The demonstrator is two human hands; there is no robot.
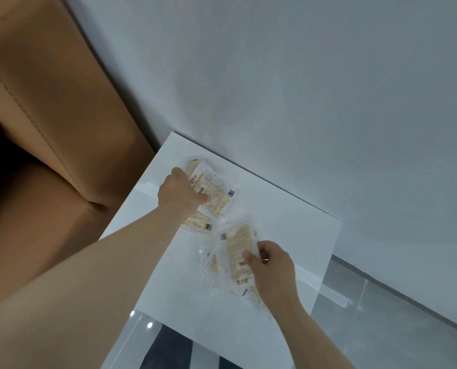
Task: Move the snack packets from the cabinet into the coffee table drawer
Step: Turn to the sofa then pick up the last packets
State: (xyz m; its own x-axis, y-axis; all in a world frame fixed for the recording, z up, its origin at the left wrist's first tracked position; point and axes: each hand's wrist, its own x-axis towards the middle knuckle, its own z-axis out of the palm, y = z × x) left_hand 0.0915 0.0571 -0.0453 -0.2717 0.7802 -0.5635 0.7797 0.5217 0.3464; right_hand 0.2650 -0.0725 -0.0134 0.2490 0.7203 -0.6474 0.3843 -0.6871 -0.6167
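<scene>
Several clear snack packets with pale yellow contents lie spread on the white cabinet top (pixel 288 222). My left hand (pixel 178 193) reaches to the far group and pinches a packet (pixel 218 197) with printed label and barcode. Another packet (pixel 199 222) lies just below that hand. My right hand (pixel 272 265) grips a long packet (pixel 238 251), lifted slightly and blurred, over a few more packets (pixel 212 270) that lie flat near the front. The coffee table drawer is not in view.
A tan leather sofa (pixel 49 102) stands at the left, close against the cabinet. A pale grey wall (pixel 302 89) runs behind. Glossy grey floor (pixel 381 315) shows to the right and below the cabinet's front edge.
</scene>
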